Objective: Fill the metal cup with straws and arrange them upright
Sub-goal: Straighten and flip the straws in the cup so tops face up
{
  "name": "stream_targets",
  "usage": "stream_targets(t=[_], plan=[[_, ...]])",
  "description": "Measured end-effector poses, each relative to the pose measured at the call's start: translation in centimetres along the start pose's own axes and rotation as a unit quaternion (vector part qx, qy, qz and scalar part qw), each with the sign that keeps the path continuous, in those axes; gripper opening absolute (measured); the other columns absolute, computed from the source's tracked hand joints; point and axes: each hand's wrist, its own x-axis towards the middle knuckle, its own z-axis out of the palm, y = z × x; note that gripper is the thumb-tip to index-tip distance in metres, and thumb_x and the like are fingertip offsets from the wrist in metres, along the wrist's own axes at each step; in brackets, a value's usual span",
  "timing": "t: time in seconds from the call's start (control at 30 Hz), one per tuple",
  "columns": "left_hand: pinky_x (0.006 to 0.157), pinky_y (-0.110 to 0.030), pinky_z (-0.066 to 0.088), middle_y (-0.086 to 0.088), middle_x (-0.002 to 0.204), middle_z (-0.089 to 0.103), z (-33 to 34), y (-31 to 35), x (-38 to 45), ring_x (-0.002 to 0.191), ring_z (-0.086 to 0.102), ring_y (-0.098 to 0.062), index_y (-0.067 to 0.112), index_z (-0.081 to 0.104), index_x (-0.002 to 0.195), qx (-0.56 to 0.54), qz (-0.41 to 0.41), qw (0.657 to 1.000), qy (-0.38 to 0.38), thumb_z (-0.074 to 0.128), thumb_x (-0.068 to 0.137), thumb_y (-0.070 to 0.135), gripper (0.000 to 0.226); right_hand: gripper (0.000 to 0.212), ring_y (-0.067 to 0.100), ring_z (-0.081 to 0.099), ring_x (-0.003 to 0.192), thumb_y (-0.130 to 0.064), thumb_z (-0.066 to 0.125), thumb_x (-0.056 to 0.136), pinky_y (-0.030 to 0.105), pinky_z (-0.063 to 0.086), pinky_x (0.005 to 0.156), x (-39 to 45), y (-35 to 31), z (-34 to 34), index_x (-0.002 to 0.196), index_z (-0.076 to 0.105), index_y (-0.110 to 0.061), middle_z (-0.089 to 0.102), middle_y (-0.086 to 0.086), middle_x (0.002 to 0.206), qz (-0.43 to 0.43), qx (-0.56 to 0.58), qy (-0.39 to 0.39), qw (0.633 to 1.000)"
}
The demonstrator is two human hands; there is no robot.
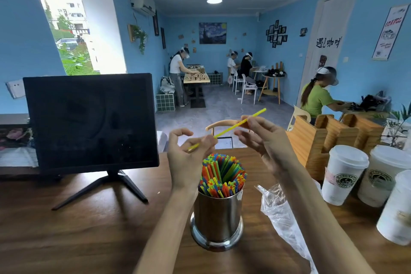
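**Q:** What do your hands have?

**A:** One yellow straw, held in the air above the metal cup. My left hand pinches its lower end between thumb and fingertips; the other fingers curl loosely. My right hand pinches it further up, near the middle. The straw slants, low end left, high end up and to the right, past my right fingers.

**Q:** And the cup?

**A:** Upright on the wooden table, directly under my hands, between my two forearms. It is packed with coloured straws: red, blue, green, yellow, orange. They stand roughly upright and fan out a little at the rim, with a gap near the middle of the bundle.

**Q:** Is the yellow straw touching the bundle?

**A:** No. It is clear above the straw tops.

**Q:** What sits around the cup?

**A:** Just right of the cup, a crumpled clear plastic bag lies on the table, partly under my right forearm. Further right, three white paper cups with lids and round green logos. Behind those, wooden holders. Left of the cup, well apart, a dark monitor on a splayed stand, screen off.

**Q:** Beyond the cup?

**A:** A blue-walled room, with people bent over tables at the far end and one in a green shirt seated to the right.
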Motion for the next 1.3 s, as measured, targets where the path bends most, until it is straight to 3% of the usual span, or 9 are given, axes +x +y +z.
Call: stream_targets(t=[0.13, 0.27, 0.33, 0.43, 0.5, 0.73, 0.87, 1.03, 1.3], plan=[[0.079, -0.026, 0.052, 0.013, 0.079, 0.076, -0.6, -1.1, -0.2, 0.074, 0.069, -0.001, 0.016, 0.062, 0.103, 0.243, 0.023, 0.962, -0.121, 0.082, 0.082, 0.011, 0.030, 0.015, 0.024, 0.076, 0.084, -0.010, 0.065, 0.094, 0.029, 0.060, 0.072, 0.8, -0.1, 0.4, 0.109, 0.066, -0.015, 0.077, 0.006, 0.096, -0.113, -0.069, 0.032, 0.991], [0.084, -0.031, 0.056, 0.007, 0.084, 0.075, -1.4, -2.2, 0.2, 0.087, 0.070, -0.002, 0.029, 0.066, 0.094, 0.290, 0.034, 0.950, -0.114, 0.080, 0.084, 0.012, 0.024, 0.063, 0.019, 0.075, 0.078, -0.003, 0.066, 0.095, 0.030, 0.062, 0.069, 1.0, 1.0, 0.0, 0.140, 0.042, -0.041, 0.071, 0.003, 0.098, -0.226, -0.273, 0.019, 0.935], [0.083, -0.029, 0.057, 0.010, 0.088, 0.073, -1.7, -2.8, 0.6, 0.089, 0.068, 0.001, 0.029, 0.067, 0.095, 0.309, 0.044, 0.943, -0.113, 0.078, 0.087, 0.012, 0.021, 0.057, 0.011, 0.073, 0.076, -0.006, 0.068, 0.094, 0.030, 0.062, 0.069, 0.7, 2.5, -0.2, 0.136, 0.052, -0.041, 0.070, -0.008, 0.101, -0.217, -0.386, -0.006, 0.896], [0.086, -0.031, 0.056, 0.014, 0.091, 0.074, -2.0, -3.4, 1.0, 0.092, 0.068, 0.003, 0.030, 0.069, 0.094, 0.330, 0.044, 0.933, -0.139, 0.076, 0.089, 0.017, 0.016, 0.013, 0.000, 0.068, 0.077, -0.026, 0.075, 0.091, 0.026, 0.057, 0.069, 0.5, 4.6, -0.8, 0.103, 0.076, -0.023, 0.069, -0.016, 0.095, -0.179, -0.513, -0.035, 0.839], [0.089, -0.035, 0.056, 0.017, 0.093, 0.074, -2.2, -3.9, 1.2, 0.096, 0.067, 0.002, 0.033, 0.070, 0.094, 0.349, 0.039, 0.921, -0.166, 0.074, 0.091, 0.024, 0.010, 0.023, 0.004, 0.066, 0.081, -0.042, 0.070, 0.092, 0.033, 0.057, 0.074, 0.4, 5.4, -1.3, 0.087, 0.079, -0.021, 0.071, -0.009, 0.092, -0.129, -0.568, -0.078, 0.809], [0.094, -0.042, 0.054, 0.020, 0.104, 0.070, -2.8, -4.6, 1.4, 0.109, 0.062, -0.007, 0.053, 0.064, 0.095, 0.407, 0.026, 0.892, -0.195, 0.068, 0.092, 0.033, 0.020, 0.019, 0.014, 0.066, 0.069, -0.030, 0.078, 0.088, 0.023, 0.048, 0.059, 0.9, 4.7, -4.3, 0.091, 0.067, -0.014, 0.071, 0.006, 0.083, 0.005, -0.400, 0.015, 0.916], [0.096, -0.043, 0.053, 0.023, 0.107, 0.068, -2.9, -4.9, 1.3, 0.113, 0.059, -0.007, 0.055, 0.063, 0.096, 0.414, 0.017, 0.888, -0.201, 0.066, 0.094, 0.035, 0.020, 0.025, 0.011, 0.065, 0.066, -0.018, 0.081, 0.084, 0.021, 0.052, 0.057, 0.4, 4.3, -5.2, 0.097, 0.065, -0.003, 0.069, 0.007, 0.077, 0.108, -0.369, -0.085, 0.919], [0.096, -0.043, 0.054, 0.021, 0.112, 0.066, -2.8, -5.2, 1.4, 0.114, 0.058, -0.006, 0.060, 0.060, 0.096, 0.422, 0.011, 0.883, -0.203, 0.065, 0.094, 0.039, 0.022, 0.035, 0.015, 0.071, 0.072, -0.018, 0.085, 0.077, 0.025, 0.058, 0.065, 0.4, 4.1, -5.9, 0.099, 0.067, 0.002, 0.072, 0.017, 0.085, 0.144, -0.324, -0.086, 0.931], [0.095, -0.042, 0.055, 0.020, 0.113, 0.064, -3.1, -5.5, 1.5, 0.113, 0.057, -0.006, 0.057, 0.061, 0.099, 0.416, 0.005, 0.887, -0.199, 0.064, 0.095, 0.040, 0.018, 0.034, 0.004, 0.059, 0.065, -0.033, 0.085, 0.075, 0.017, 0.046, 0.057, 0.5, 3.9, -5.8, 0.081, 0.071, -0.003, 0.069, 0.003, 0.070, 0.108, -0.359, -0.085, 0.923]])
